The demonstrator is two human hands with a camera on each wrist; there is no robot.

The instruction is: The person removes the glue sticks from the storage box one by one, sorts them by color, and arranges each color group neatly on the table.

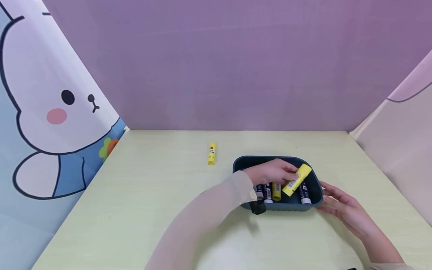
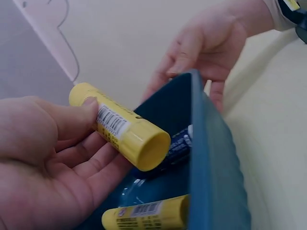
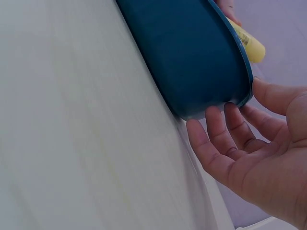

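Note:
My left hand (image 1: pixel 271 171) pinches a yellow glue stick (image 1: pixel 297 180) between thumb and fingers, tilted over a dark teal plastic basket (image 1: pixel 283 206). In the left wrist view its barcode label (image 2: pixel 112 120) faces the camera beside the thumb. Inside the basket lie another yellow glue stick (image 1: pixel 276 191) and several dark blue glue sticks with white ends, one of them (image 1: pixel 304 193) near the right end. Part of the contents is hidden under my left hand. My right hand (image 1: pixel 347 210) holds the basket's right end, thumb at the rim and fingertips against the outer wall (image 3: pixel 201 62).
A single yellow glue stick (image 1: pixel 211 153) lies on the pale table (image 1: pixel 135 210), behind and left of the basket. A purple panel (image 1: pixel 236 75) rises along the table's back edge. Side panels stand left and right, the left one printed with a cartoon animal (image 1: pixel 60 93).

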